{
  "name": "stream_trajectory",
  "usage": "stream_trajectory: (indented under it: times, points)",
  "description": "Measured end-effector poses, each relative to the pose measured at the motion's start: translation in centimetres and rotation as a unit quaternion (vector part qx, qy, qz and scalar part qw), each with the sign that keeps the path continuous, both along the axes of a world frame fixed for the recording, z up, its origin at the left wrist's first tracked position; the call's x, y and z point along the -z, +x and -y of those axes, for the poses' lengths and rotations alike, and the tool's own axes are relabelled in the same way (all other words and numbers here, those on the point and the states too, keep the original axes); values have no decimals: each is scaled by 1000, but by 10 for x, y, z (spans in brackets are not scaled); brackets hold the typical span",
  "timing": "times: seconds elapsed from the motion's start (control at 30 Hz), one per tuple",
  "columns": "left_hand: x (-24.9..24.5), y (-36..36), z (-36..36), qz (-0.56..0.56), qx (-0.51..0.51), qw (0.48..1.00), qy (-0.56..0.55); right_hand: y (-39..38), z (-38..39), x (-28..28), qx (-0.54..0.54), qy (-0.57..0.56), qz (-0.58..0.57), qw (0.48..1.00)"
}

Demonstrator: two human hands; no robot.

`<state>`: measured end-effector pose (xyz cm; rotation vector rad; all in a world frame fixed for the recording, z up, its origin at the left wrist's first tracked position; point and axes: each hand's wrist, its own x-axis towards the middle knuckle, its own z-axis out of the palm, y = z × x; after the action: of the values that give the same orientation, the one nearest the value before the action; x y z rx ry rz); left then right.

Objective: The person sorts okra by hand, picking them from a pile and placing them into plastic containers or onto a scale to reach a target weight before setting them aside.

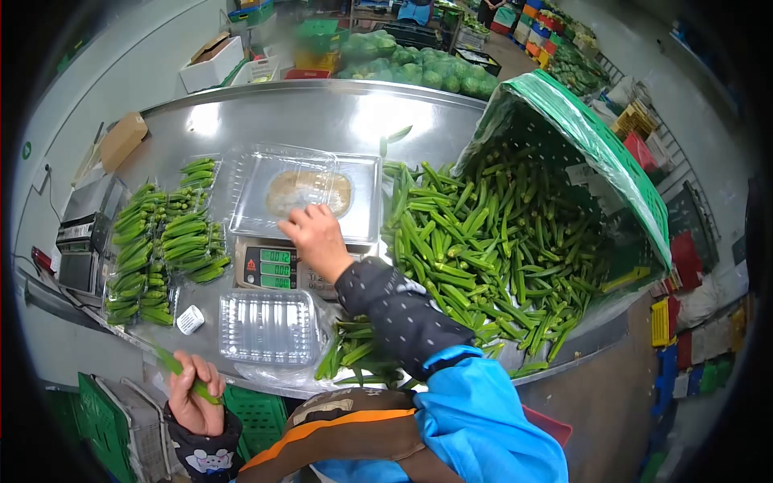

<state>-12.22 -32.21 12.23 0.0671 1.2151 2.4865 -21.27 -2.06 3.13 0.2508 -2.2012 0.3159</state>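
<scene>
My left hand (197,393), low at the left in front of the bench, is closed around green okra (171,362). My right hand (316,240) reaches over the weighing scale (310,276); its bent fingers are at the near edge of an open clear plastic container (256,189) on the scale's metal pan (366,193). The fingertips are partly hidden. The scale's green display is lit. A stack of empty clear containers (270,326) stands in front of the scale. Loose okra (459,241) spills in a large heap to the right of it.
A tipped green crate (592,133) with a plastic liner lies behind the okra heap. Filled okra packs (133,249) cover the left side of the steel bench (298,101). A label roll (190,320) sits near them. Green crates (105,427) stand below, at left.
</scene>
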Motion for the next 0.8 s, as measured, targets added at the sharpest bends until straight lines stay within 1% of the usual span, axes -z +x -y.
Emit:
stream_trajectory:
  times: [0.03,0.1,0.13,0.2,0.23,0.3,0.33,0.37,0.4,0.43,0.47,0.5,0.53,0.6,0.63,0.67,0.7,0.73,0.77,0.8]
  points:
    - [1,5,-10,19,-7,1000,-18,-5,-9,16,0,0,-1,1000]
    - [9,9,-25,46,24,998,-46,-10,-27,38,45,80,170,981]
    - [16,11,-32,57,46,996,-58,-4,-30,36,45,80,170,981]
    - [26,14,-48,80,67,991,-85,12,-34,36,-35,-24,143,989]
    - [28,15,-59,94,75,988,-94,25,-38,27,-46,-83,108,990]
    - [38,17,-75,112,103,983,-101,60,-64,9,-14,-174,96,980]
    - [43,18,-81,116,124,981,-98,83,-87,3,23,-210,97,973]
    - [42,20,-92,123,131,974,-136,99,-113,8,62,-278,83,955]
    - [44,21,-100,124,159,963,-177,114,-145,13,135,-284,101,944]
    - [44,22,-113,130,188,955,-191,130,-181,21,214,-246,180,928]
    - [43,22,-129,135,218,945,-205,145,-204,28,280,-205,200,916]
    - [43,23,-148,146,232,944,-186,157,-221,36,325,-165,245,898]
    - [45,23,-169,156,244,942,-168,166,-230,40,339,-142,282,886]
    - [59,20,-212,153,276,946,-78,173,-238,49,316,-131,361,867]
    - [60,19,-237,161,287,941,-71,174,-241,55,310,-131,362,869]
    - [61,18,-261,170,299,937,-65,175,-244,62,307,-129,326,885]
    - [71,16,-283,185,310,932,-38,176,-248,67,305,-126,289,899]
    - [84,15,-304,199,321,926,-11,179,-248,64,300,-127,291,900]
    - [91,17,-324,224,304,926,-6,184,-244,54,288,-248,271,884]
    - [97,20,-341,249,288,925,-2,191,-238,45,274,-367,248,854]
